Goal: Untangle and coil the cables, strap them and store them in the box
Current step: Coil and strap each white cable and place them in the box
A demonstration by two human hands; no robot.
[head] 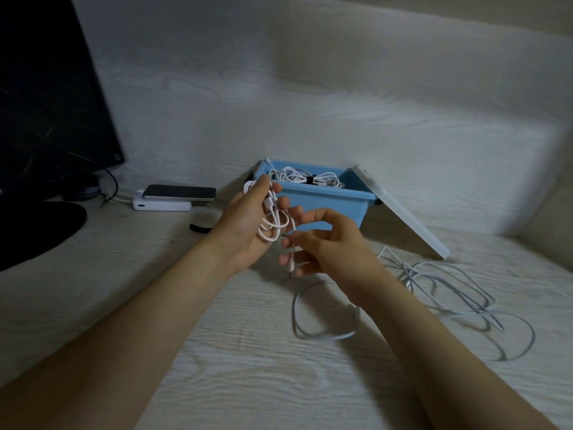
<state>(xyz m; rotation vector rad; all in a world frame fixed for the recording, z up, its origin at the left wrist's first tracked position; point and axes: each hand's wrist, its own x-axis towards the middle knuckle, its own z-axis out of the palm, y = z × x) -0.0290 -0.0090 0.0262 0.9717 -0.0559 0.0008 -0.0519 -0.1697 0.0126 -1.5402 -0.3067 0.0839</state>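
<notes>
My left hand point(248, 223) holds a small coil of white cable point(272, 223) in its palm, thumb and fingers curled round the loops, just in front of the blue box point(328, 201). My right hand point(328, 243) pinches that cable's loose end, whose plug point(291, 268) hangs below the fingers. Inside the box lies a coiled white cable point(310, 180) bound with a black strap. A loose grey-white cable point(449, 293) sprawls tangled on the desk at the right, one loop passing under my right forearm. A black strap point(200, 228) lies on the desk left of my left hand.
The box's white lid point(400, 212) leans against the box's right side. A phone point(181, 193) lies on a white power bank point(161, 204) at the left. A dark monitor point(49, 97) on its stand fills the far left. Pale walls enclose the desk behind and at the right.
</notes>
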